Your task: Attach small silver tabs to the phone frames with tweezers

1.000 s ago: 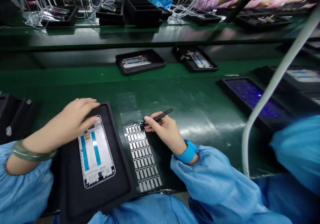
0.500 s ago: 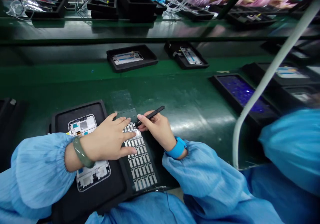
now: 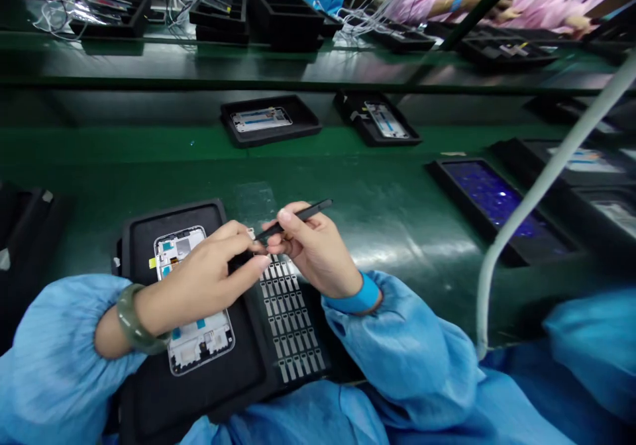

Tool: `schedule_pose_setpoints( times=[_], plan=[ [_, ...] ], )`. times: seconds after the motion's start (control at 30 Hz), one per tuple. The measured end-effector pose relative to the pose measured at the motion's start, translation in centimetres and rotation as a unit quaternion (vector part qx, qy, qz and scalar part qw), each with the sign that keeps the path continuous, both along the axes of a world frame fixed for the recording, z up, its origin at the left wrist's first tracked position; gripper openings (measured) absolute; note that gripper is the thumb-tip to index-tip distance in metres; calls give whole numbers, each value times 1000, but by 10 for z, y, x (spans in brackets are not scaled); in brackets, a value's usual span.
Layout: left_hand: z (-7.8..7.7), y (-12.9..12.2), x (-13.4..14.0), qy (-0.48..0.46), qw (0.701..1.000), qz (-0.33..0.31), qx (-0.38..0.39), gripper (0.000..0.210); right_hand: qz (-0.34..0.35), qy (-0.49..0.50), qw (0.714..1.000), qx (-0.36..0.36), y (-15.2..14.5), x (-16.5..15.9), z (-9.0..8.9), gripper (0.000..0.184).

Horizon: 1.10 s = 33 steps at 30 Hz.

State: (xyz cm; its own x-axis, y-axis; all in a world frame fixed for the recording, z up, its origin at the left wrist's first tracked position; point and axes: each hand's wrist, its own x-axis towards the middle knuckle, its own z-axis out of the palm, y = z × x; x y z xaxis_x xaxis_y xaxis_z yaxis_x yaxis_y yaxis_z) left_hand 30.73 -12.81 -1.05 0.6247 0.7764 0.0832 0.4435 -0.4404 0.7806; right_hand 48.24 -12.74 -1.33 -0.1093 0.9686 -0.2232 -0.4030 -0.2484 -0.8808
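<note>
My right hand (image 3: 318, 253) grips slim black tweezers (image 3: 314, 211), whose tip points left toward my other hand. My left hand (image 3: 213, 266) is closed, thumb and fingers drawn together close to that tip; whatever they pinch is too small to name. A small pale piece (image 3: 251, 233) shows beside the left fingertips. Below both hands lies a sheet of small grey-white stickers (image 3: 288, 319) in rows, its upper part covered by my fingers. Under my left forearm, a white phone frame (image 3: 203, 342) rests in a black tray (image 3: 243, 365).
Two black trays with phone frames, a left one (image 3: 303, 127) and a right one (image 3: 415, 139), stand farther back. To the right are a tray of blue film pieces (image 3: 489, 197) and a curved pale tube (image 3: 517, 213). A co-worker's blue sleeve (image 3: 596, 332) is at right.
My left hand has lifted off the sticker sheet and its spread fingers have closed. My right hand, with the tweezers, has come up nearer to it. The view has shifted slightly.
</note>
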Motion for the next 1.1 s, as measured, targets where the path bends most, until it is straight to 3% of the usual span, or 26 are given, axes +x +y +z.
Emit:
schedule_pose_setpoints(
  times=[0.17, 0.43, 0.57, 0.7, 0.8, 0.9, 1.1],
  plan=[
    [7, -11, -29, -43, 995, 86, -21, 22, 36, -24, 998, 46, 9, -35, 13, 19],
    [11, -20, -62, -75, 986, 133, -67, 30, 76, -48, 992, 84, 16, -65, 17, 18],
    [-3, -16, -90, 21, 989, 140, 44, 23, 74, -65, 990, 100, 25, -70, 12, 20],
    [-29, -13, -116, 139, 969, 116, 168, 33, 103, -89, 987, 85, 39, -79, 3, 24],
    [-40, -16, -119, 160, 964, 97, 188, 29, 129, -101, 984, 76, 47, -89, -3, 28],
    [-41, -21, -116, 162, 963, 94, 192, 26, 164, -115, 977, 78, 53, -100, -9, 27],
    [-47, -24, -118, 126, 963, 136, 193, 28, 209, -203, 952, 97, 55, -106, -23, 21]
  ],
)
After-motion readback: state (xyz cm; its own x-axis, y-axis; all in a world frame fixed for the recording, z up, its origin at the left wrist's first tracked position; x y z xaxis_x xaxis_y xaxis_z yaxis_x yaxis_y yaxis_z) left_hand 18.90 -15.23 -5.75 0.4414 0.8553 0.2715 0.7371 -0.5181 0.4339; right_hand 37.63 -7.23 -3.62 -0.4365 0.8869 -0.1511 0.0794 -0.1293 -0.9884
